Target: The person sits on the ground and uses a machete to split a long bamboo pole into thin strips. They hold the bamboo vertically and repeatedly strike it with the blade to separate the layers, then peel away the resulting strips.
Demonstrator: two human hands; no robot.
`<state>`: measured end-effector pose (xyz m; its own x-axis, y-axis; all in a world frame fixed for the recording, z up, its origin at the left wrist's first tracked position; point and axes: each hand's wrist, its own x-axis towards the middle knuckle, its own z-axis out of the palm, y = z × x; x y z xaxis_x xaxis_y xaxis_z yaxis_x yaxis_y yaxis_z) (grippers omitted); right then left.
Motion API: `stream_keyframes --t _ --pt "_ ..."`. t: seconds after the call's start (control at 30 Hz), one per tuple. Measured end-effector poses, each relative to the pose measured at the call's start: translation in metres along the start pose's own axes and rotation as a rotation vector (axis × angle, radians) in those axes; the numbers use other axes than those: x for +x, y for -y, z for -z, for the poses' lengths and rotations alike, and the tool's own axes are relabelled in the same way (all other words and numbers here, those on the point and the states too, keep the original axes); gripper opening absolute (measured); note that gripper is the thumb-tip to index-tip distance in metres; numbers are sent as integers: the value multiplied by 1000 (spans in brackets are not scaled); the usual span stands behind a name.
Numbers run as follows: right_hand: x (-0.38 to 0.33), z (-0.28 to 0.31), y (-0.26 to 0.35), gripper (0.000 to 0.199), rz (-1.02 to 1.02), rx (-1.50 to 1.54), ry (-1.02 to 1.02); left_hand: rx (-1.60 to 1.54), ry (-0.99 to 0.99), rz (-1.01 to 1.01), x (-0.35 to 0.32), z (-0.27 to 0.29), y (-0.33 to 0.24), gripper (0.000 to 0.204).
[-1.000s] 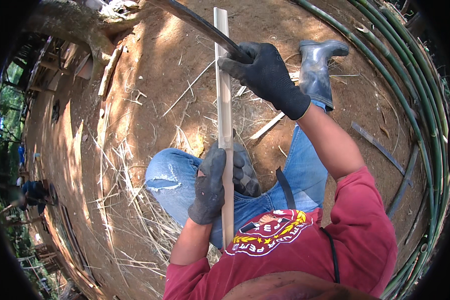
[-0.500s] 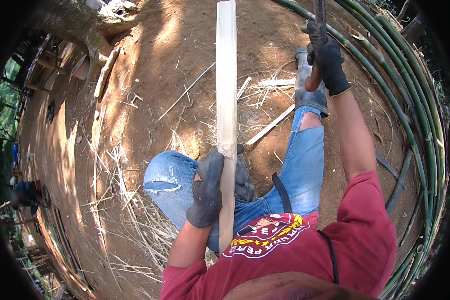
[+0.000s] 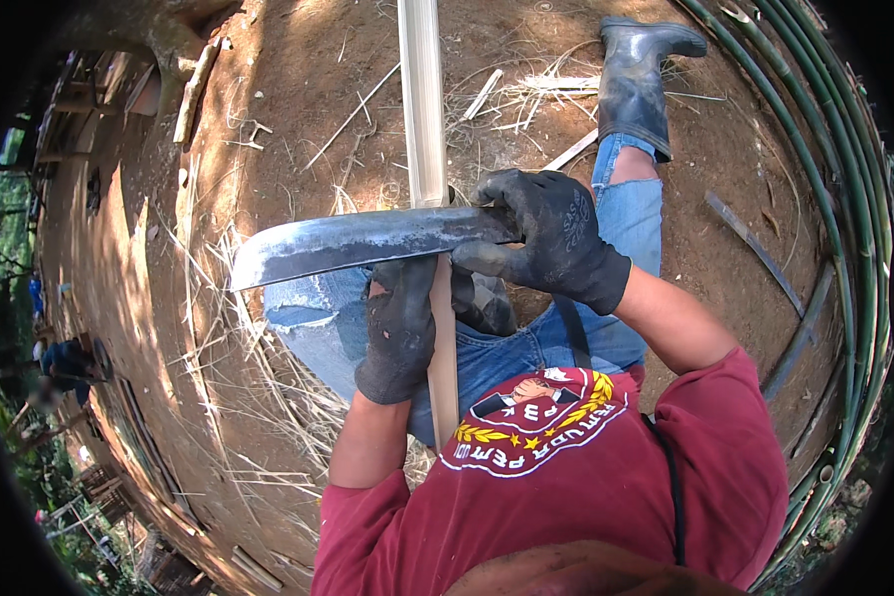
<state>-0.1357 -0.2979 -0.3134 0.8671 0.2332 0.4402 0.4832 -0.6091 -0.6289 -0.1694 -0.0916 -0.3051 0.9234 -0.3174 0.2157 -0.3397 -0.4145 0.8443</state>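
Note:
A long pale split bamboo strip (image 3: pixel 424 99) runs away from my lap, with a node partway along. My left hand (image 3: pixel 400 333), in a dark glove, is closed around its near part, just below the blade. A machete (image 3: pixel 338 241) lies crosswise over the strip near the node, its broad tip pointing left. My right hand (image 3: pixel 556 233), also gloved, is closed on the machete at the handle end; the fingers hide most of the handle. The blade passes just above my left hand; whether they touch, I cannot tell.
Long green bamboo poles (image 3: pixel 844 169) curve along the right side. Thin shavings (image 3: pixel 278 397) litter the dirt by my left knee. My right boot (image 3: pixel 636 94) stretches forward. Another person (image 3: pixel 65 363) is at the far left, and a flat strip (image 3: pixel 755 248) lies on the right.
My right hand has swung the machete from the upper right down and left, across the bamboo strip. The view has shifted slightly; my left hand keeps its hold.

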Motion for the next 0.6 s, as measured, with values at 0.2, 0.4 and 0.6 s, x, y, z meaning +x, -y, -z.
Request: stream_keyframes --t 0.2,0.4,0.6 --pt "0 -6 -3 63 44 -79 -41 309 -89 -263 -1 -3 18 38" --pt "1 -4 -4 60 122 -175 -71 -4 -24 -85 1 -4 -1 34" --pt "3 -5 -5 59 164 -190 -124 -286 -2 297 2 -4 -12 33"
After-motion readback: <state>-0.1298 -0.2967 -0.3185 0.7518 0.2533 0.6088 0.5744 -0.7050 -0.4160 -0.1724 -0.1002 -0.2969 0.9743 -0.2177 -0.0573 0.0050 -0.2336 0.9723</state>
